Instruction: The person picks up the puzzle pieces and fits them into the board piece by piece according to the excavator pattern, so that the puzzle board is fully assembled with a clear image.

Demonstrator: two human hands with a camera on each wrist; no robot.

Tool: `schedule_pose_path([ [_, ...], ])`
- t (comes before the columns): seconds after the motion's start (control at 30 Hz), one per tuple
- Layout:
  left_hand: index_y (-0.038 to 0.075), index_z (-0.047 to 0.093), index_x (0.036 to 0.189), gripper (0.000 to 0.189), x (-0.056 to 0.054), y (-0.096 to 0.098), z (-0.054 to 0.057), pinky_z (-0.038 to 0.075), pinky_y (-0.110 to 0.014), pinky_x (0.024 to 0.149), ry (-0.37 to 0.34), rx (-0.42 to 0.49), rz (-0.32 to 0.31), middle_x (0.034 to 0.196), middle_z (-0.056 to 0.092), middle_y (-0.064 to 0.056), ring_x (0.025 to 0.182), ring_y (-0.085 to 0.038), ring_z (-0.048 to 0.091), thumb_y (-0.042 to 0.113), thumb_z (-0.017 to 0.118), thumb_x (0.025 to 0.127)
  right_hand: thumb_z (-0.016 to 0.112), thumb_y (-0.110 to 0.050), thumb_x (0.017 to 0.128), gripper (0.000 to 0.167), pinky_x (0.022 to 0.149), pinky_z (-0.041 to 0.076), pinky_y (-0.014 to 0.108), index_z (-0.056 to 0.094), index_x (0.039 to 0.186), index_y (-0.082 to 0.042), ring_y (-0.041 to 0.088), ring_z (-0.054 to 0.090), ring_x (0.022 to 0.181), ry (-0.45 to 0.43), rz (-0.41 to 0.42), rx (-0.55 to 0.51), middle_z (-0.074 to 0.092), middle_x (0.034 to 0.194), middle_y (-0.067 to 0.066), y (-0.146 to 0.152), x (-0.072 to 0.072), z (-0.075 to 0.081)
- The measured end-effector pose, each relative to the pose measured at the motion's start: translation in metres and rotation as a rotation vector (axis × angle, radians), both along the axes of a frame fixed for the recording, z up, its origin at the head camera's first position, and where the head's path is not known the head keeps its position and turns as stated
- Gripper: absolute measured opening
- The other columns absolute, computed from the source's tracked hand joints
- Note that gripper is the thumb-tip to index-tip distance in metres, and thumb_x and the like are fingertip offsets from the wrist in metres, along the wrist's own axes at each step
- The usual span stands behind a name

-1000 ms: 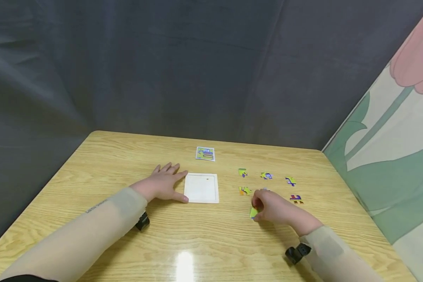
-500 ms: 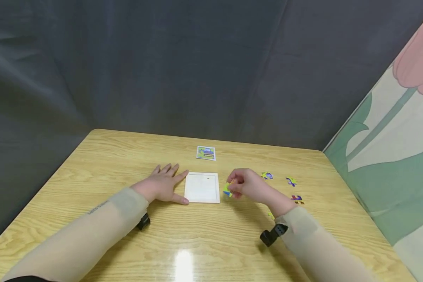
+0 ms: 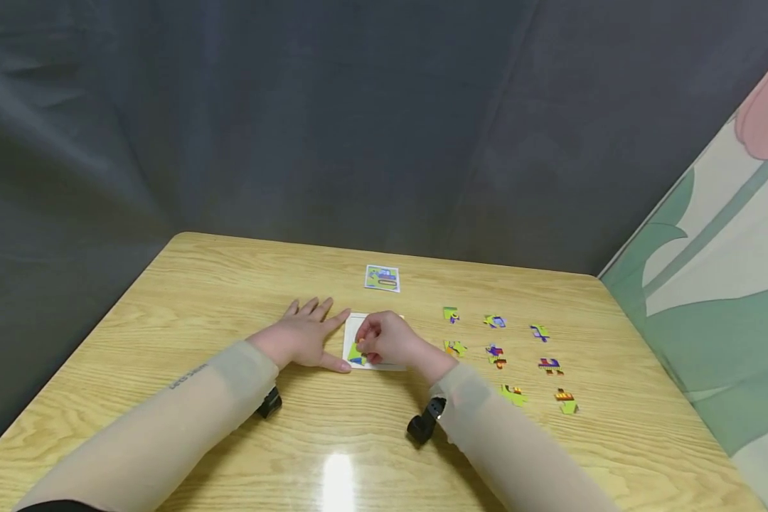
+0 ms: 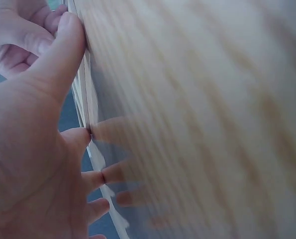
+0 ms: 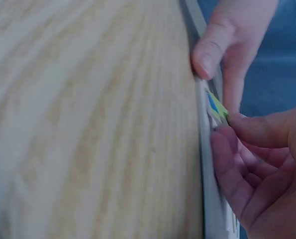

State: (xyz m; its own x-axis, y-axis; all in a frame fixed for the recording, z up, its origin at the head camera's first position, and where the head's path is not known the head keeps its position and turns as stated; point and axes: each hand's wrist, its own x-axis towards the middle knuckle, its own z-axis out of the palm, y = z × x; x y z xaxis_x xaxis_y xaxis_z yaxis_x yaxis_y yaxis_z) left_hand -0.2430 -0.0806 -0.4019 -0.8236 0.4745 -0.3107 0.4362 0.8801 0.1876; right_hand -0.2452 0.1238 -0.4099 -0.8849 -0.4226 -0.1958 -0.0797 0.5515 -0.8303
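Note:
A white square puzzle tray (image 3: 353,324) lies on the wooden table, partly covered by my right hand (image 3: 393,343). Thumb and fingers of that hand pinch a green and blue jigsaw piece (image 3: 356,353) over the tray's near left corner. In the right wrist view the jigsaw piece (image 5: 216,105) tilts up between the thumb and fingers, close over the tray's surface. Flat and spread, my left hand (image 3: 302,337) rests at the tray's left side, with thumb and index fingertip right at its edge.
Several loose jigsaw pieces (image 3: 496,354) lie spread in rows to the right of the tray. Behind the tray is a small picture card (image 3: 382,278) with a similar green and blue design. A dark curtain (image 3: 358,128) hangs beyond the table's (image 3: 230,277) far edge.
My right hand has lifted the green and blue jigsaw piece from among the loose ones and carried it left over the tray. The left hand has stayed at the tray's left edge.

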Motion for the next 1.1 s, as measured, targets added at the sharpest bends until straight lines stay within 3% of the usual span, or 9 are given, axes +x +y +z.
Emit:
schedule_pose_path([
  [0.17, 0.025, 0.013, 0.160, 0.109, 0.002, 0.003, 0.006, -0.002, -0.060, 0.115, -0.012, 0.003, 0.002, 0.163, 0.003, -0.017, 0.148, -0.041, 0.001, 0.081, 0.055, 0.077, 0.070, 0.001, 0.090, 0.005, 0.050, 0.047, 0.024, 0.066, 0.092, -0.001, 0.013, 0.055, 0.055, 0.067, -0.012, 0.021, 0.058, 0.070, 0.006, -0.002, 0.004, -0.001],
  [0.43, 0.025, 0.014, 0.160, 0.110, 0.000, 0.003, 0.007, -0.001, -0.060, 0.115, 0.004, -0.014, -0.005, 0.163, 0.004, -0.018, 0.147, -0.042, 0.002, 0.082, 0.054, 0.076, 0.073, 0.003, 0.086, 0.010, 0.057, 0.044, 0.022, 0.070, 0.091, -0.006, 0.010, 0.052, 0.064, 0.257, 0.070, 0.121, 0.058, 0.071, -0.001, -0.006, 0.006, -0.001],
  [0.83, 0.023, 0.016, 0.160, 0.109, 0.000, 0.003, 0.007, 0.000, -0.061, 0.114, 0.003, -0.025, -0.001, 0.163, 0.006, -0.019, 0.147, -0.042, 0.005, 0.081, 0.055, 0.076, 0.081, -0.003, 0.081, 0.016, 0.069, 0.046, 0.028, 0.066, 0.086, -0.008, 0.013, 0.052, 0.076, 0.308, 0.095, 0.215, 0.057, 0.082, 0.000, -0.010, 0.010, -0.003],
  [1.1, 0.024, 0.016, 0.160, 0.110, 0.001, 0.003, 0.004, 0.000, -0.061, 0.115, -0.001, -0.029, 0.007, 0.163, 0.007, -0.019, 0.147, -0.042, 0.005, 0.082, 0.055, 0.076, 0.081, 0.000, 0.080, 0.017, 0.069, 0.048, 0.027, 0.067, 0.087, -0.007, 0.012, 0.055, 0.075, 0.305, 0.105, 0.200, 0.060, 0.080, -0.003, -0.009, 0.013, -0.003],
])
